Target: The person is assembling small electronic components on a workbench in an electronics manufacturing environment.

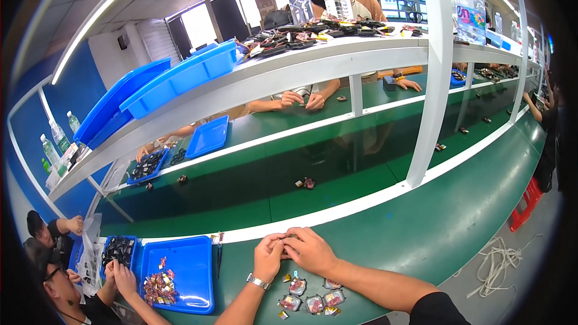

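My left hand point(268, 259), with a metal watch on its wrist, meets my right hand point(311, 251) over the green bench near its white front rail. The fingers of both hands are pinched together at one spot. Whatever they hold is small and hidden by the fingers. Just below the hands, on the bench, lie several small clear-and-grey housings point(314, 304) with reddish parts inside and yellow-and-silver pieces beside them. To the left of my left hand is a blue tray point(206, 274) holding a heap of small red-and-white wired parts point(159, 289).
A thin dark tool point(219, 256) lies beside the tray. At left, a co-worker's hands point(120, 277) reach by a blue bin of black parts point(118, 248). Beyond the white rail runs a green conveyor point(253, 198) with scattered parts. A white post point(430, 84) and loaded shelf point(271, 75) stand ahead.
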Action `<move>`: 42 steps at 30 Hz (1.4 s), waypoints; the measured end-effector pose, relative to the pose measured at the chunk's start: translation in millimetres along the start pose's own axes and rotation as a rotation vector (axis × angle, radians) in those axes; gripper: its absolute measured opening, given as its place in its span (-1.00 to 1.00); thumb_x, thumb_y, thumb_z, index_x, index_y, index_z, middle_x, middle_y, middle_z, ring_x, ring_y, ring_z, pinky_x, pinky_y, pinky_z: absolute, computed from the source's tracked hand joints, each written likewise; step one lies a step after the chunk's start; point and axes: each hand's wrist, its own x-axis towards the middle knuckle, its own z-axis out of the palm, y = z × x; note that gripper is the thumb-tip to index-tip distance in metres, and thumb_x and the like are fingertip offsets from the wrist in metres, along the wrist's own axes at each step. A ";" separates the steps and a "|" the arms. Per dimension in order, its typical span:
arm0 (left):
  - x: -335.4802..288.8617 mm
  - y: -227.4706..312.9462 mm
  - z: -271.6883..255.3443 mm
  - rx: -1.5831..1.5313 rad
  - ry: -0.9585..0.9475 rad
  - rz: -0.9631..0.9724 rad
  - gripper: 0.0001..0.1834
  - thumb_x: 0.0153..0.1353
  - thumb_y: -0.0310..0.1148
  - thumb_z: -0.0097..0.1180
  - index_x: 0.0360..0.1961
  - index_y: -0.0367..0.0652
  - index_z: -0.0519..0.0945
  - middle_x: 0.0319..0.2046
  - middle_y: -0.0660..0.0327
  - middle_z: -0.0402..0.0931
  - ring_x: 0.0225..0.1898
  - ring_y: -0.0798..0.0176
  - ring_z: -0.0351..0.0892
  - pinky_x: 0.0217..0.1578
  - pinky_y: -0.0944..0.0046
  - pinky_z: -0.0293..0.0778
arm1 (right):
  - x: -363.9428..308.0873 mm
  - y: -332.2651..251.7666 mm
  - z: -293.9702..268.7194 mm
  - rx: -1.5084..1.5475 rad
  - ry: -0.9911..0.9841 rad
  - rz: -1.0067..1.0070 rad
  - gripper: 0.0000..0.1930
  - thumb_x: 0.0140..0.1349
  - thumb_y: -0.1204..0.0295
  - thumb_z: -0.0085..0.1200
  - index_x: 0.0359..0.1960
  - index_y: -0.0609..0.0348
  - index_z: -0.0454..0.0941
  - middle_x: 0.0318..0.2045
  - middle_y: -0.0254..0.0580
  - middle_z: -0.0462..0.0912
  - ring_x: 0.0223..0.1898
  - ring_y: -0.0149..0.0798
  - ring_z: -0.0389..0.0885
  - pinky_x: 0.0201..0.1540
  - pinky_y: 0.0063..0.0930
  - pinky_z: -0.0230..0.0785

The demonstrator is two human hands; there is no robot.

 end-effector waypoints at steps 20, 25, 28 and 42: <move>10.6 1.4 -15.4 -0.255 -0.081 0.064 -0.58 0.35 -0.49 -0.12 0.22 -0.31 0.24 0.27 0.00 0.22 0.20 0.00 0.39 0.07 0.07 0.51 | 102.2 116.3 56.3 -0.311 -0.045 0.239 -0.84 -0.02 0.37 0.27 -0.46 0.16 0.60 -0.35 -0.14 0.61 -0.25 -0.05 0.59 -0.15 -0.23 0.44; 8.6 6.3 -7.4 -0.219 -0.100 0.076 -0.69 0.32 -0.50 -0.07 0.07 -0.35 0.39 0.10 0.00 0.42 0.07 0.06 0.51 -0.01 0.13 0.56 | 93.5 132.6 -14.0 -0.488 0.238 0.195 -0.64 -0.13 0.27 0.35 -0.35 0.20 0.54 -0.32 -0.03 0.57 -0.19 0.05 0.53 -0.12 -0.12 0.41; 12.7 -2.4 -5.5 -0.220 -0.116 0.092 -0.70 0.28 -0.46 -0.01 0.01 -0.37 0.40 -0.02 -0.07 0.47 -0.03 0.04 0.58 -0.07 0.12 0.60 | 87.9 159.3 -31.4 -0.484 -0.093 0.415 -0.59 -0.14 0.19 0.39 -0.33 0.18 0.54 -0.29 -0.01 0.60 -0.19 0.05 0.57 -0.12 -0.13 0.45; 11.4 11.6 -7.7 -0.174 -0.388 -0.188 -0.53 0.39 -0.13 -0.10 0.10 -0.32 0.42 -0.17 0.10 0.56 -0.20 0.25 0.58 -0.19 0.25 0.54 | 34.9 23.3 -68.1 0.247 -0.592 0.041 -0.33 -0.13 0.44 0.31 0.15 0.08 0.43 0.00 -0.13 0.54 0.08 -0.06 0.39 0.20 -0.24 0.25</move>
